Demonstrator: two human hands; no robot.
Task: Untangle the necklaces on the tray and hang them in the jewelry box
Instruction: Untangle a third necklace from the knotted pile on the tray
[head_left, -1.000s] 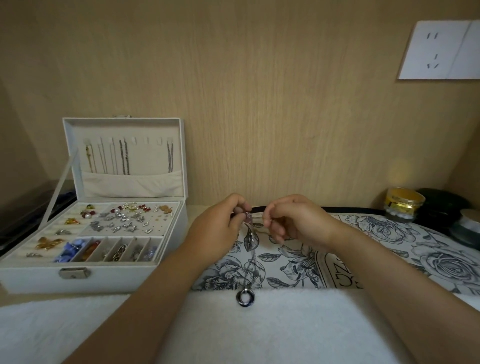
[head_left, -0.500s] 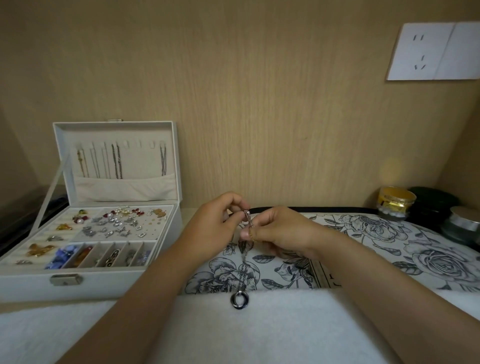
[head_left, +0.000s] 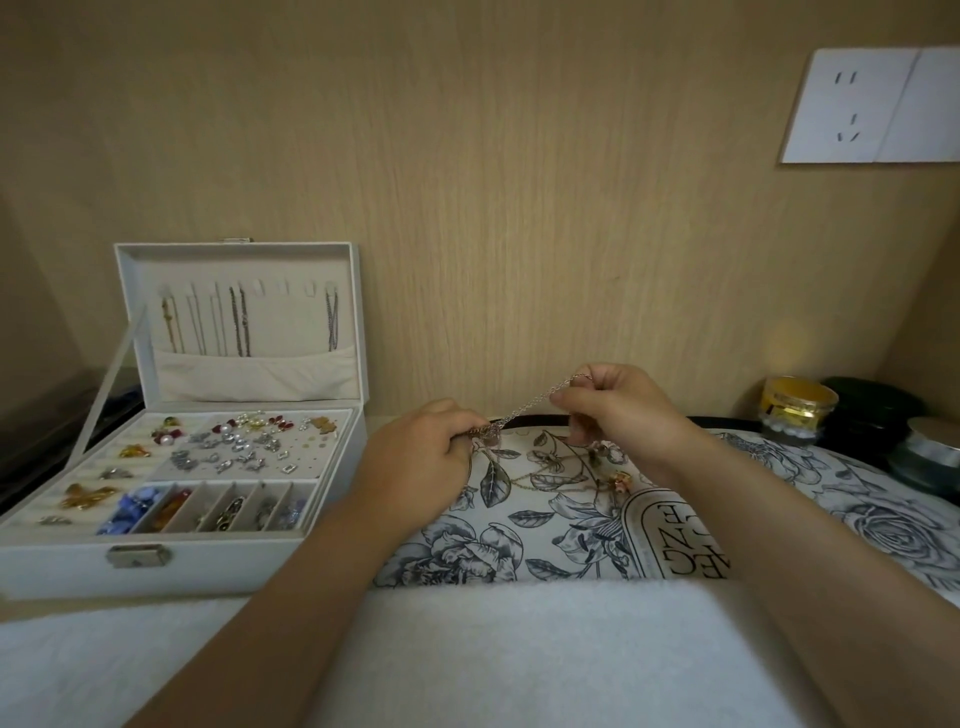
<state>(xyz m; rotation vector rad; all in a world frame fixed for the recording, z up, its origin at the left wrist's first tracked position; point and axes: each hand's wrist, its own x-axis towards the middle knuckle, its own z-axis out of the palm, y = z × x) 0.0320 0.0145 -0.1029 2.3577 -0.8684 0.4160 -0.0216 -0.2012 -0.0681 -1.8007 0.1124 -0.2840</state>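
A thin silver necklace chain (head_left: 535, 402) is stretched taut between my two hands above the floral tray (head_left: 561, 540). My left hand (head_left: 421, 457) pinches its lower end near a small pinkish pendant. My right hand (head_left: 618, 410) pinches the upper end, raised a little higher. More tangled chains with a small orange charm (head_left: 621, 480) lie on the tray under my right hand. The white jewelry box (head_left: 171, 566) stands open at the left; several necklaces (head_left: 239, 322) hang from hooks in its lid.
The box's lower trays hold several earrings and charms (head_left: 234, 447). A white towel (head_left: 467, 654) lies along the near edge. A gold-lidded jar (head_left: 797, 410) and dark containers (head_left: 878, 415) stand at the right, against the wooden wall with a socket plate (head_left: 872, 111).
My hands have pulled apart, the right one rising to the right, drawing the chain taut. The ring pendant that hung down over the towel is no longer in sight.
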